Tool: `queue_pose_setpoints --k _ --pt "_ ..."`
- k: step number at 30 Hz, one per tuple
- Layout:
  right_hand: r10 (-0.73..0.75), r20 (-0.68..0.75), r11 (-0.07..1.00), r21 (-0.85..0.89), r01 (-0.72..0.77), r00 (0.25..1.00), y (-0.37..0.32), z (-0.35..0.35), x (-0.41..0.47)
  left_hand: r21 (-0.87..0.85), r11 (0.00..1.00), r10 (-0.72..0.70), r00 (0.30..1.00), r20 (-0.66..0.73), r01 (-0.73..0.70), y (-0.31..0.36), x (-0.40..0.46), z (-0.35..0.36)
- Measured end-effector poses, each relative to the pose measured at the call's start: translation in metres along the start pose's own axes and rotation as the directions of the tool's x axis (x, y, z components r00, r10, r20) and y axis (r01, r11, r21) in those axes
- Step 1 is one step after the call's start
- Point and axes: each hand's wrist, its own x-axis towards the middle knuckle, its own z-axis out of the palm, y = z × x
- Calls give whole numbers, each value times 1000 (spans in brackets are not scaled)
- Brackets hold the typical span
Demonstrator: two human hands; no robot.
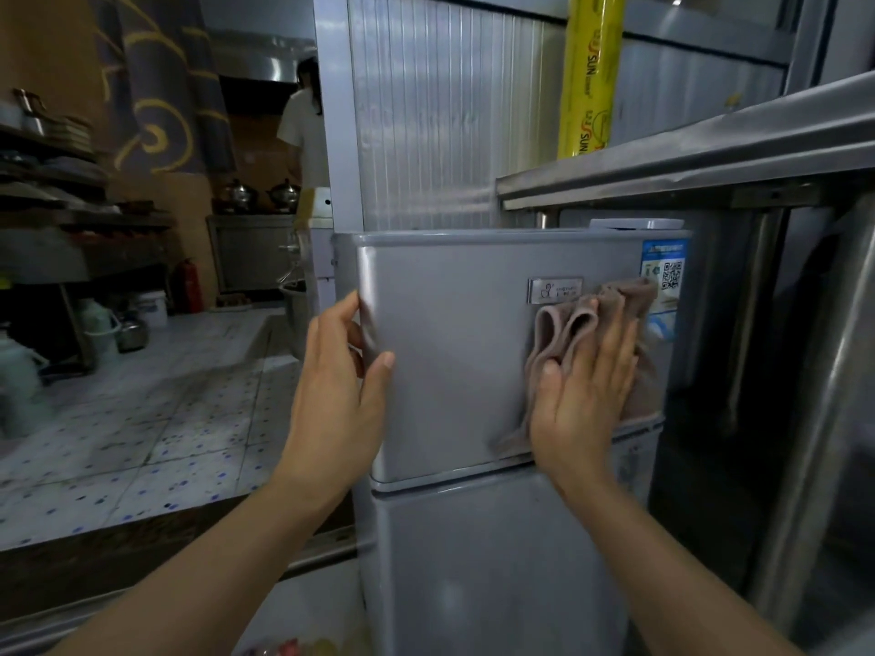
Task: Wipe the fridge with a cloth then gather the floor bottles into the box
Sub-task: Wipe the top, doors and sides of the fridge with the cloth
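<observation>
Right hand (580, 395) presses cloth (611, 319) flat-fingered against fridge (450, 348); left hand (338, 385) grips its door edge.

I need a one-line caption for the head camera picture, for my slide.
Right hand presses a folded pinkish-brown cloth flat on the small silver fridge's upper door; left hand holds its edge.

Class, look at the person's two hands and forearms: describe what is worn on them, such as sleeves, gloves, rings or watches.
Both the left hand and the right hand are bare: no gloves, rings, watch or bracelet show. Both forearms are uncovered to the bottom of the picture, with no sleeve in view.
</observation>
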Motion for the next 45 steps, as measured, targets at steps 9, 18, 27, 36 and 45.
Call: queue_pose_setpoints --k 9,18,27,36,45 --pt "-310 98 919 -225 325 945 9 3 -11 66 997 -33 999 -24 35 -9 -18 13" --pt "-237 11 952 -197 235 971 19 -1 5 -35 998 -55 997 -56 54 -11 -20 19" --pt "-108 73 989 104 100 991 51 -12 -52 -25 997 -70 993 -90 68 -9 -21 22" --pt "-33 -311 980 174 92 950 9 -63 53 -7 997 -77 989 -127 76 -7 -22 23" --pt "291 -18 957 5 -291 957 54 -12 48 -30 998 -65 990 -125 62 -15 -21 26"
